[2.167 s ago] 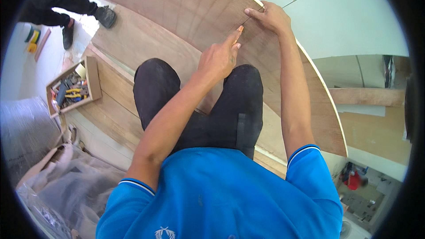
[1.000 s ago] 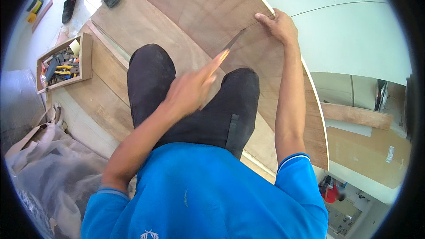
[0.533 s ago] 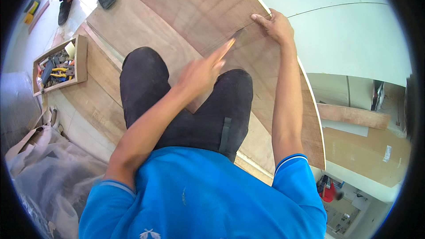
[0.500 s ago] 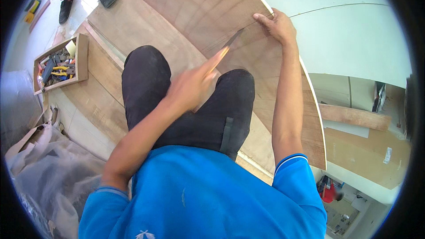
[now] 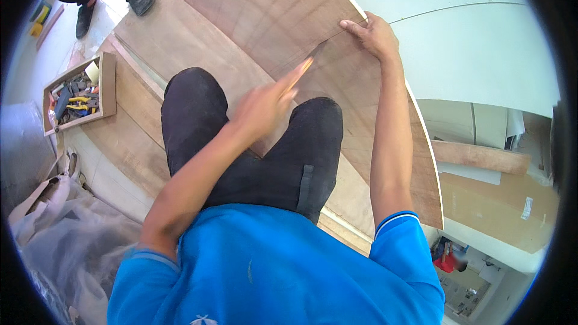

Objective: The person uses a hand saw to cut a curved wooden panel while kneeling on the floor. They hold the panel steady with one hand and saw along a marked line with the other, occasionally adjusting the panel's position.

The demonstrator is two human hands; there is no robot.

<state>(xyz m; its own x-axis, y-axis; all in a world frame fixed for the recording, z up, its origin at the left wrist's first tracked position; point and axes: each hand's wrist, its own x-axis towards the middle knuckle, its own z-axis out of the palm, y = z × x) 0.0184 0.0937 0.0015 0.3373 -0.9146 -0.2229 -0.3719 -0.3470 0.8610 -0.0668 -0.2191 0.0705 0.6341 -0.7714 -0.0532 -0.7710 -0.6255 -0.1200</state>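
Left hand point(image 5: 261, 109) is a blur, curled round the orangey handle of a thin dark-bladed tool point(image 5: 306, 64), blade against the big curved wood panel point(image 5: 289, 0) just past the knees point(image 5: 195, 87). Right hand point(image 5: 378, 37) has the panel's rim pinched, thumb on the face; wooden toolbox point(image 5: 108, 87) sits off left.

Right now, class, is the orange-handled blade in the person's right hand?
No, the left hand grips the orange-handled blade, while the right hand holds the plywood panel at its pale curved edge.
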